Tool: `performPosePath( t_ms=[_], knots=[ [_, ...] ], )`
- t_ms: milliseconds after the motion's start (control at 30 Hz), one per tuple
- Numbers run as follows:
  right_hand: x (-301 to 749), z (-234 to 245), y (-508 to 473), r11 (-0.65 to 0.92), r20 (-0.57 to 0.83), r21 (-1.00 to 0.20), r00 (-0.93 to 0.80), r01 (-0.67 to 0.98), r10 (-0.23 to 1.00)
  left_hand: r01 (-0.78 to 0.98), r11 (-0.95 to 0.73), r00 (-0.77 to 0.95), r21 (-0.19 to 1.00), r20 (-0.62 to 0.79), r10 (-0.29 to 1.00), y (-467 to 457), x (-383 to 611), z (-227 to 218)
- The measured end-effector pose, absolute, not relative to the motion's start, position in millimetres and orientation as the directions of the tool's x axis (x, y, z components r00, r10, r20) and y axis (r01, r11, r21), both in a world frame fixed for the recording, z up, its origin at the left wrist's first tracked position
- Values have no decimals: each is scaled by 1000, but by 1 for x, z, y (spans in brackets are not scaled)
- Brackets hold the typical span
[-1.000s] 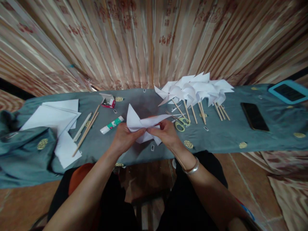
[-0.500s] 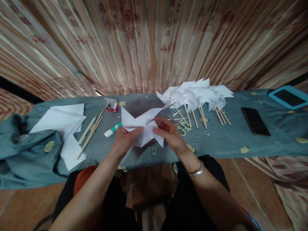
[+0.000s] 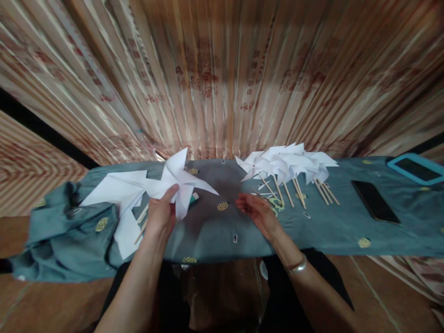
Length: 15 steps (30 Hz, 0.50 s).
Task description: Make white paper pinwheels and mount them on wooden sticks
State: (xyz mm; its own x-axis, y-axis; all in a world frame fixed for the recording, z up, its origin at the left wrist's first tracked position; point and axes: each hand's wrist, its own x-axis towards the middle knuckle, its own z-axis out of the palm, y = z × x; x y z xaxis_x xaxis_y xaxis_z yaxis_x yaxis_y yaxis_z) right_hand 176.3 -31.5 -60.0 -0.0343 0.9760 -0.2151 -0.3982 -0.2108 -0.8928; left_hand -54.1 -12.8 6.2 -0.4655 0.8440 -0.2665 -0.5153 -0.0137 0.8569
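Note:
My left hand (image 3: 163,210) grips a white paper pinwheel (image 3: 178,178) near its middle, with the thumb on the front. No stick shows on this pinwheel. My right hand (image 3: 255,210) hovers over the cloth with its fingers loosely extended and nothing visible in them. Beside its fingers lie scissors with light green handles (image 3: 276,203), partly covered by the hand. Behind the held pinwheel, the green end of a glue stick (image 3: 194,198) peeks out.
Finished pinwheels on sticks (image 3: 287,164) lie in a row at the back right. White paper sheets (image 3: 114,189) and wooden sticks (image 3: 141,231) are on the left. A phone (image 3: 374,201) and a blue-framed tablet (image 3: 418,169) rest on the right of the grey-green cloth (image 3: 211,236).
My right hand has let go of the paper pinwheel. My left hand has carried the pinwheel to the left and turned it more upright. The view has tilted upward.

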Motion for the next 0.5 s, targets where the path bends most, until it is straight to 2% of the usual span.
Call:
performPosePath(
  t_ms=[100, 200, 367, 467, 500],
  knots=[
    [172, -70, -34, -187, -188, -936, -25, -298, 982, -517, -85, -551, 851, -255, 794, -12, -77, 13],
    [167, -82, -36, -108, -110, -988, 12, -108, 994, -536, -142, -585, 832, -245, 773, -12, -96, 16],
    [147, -90, -36, -25, -23, -997, 30, 67, 999, -532, -232, -618, 815, -186, 764, -14, -114, 20],
    [123, -76, -22, 76, 68, -981, -51, 180, 996, -551, -249, -619, 796, -190, 762, -14, -121, 21],
    [112, -69, -14, 208, 169, -933, -154, 295, 974, -557, -258, -622, 790, -191, 759, -13, -123, 21]
  ],
)
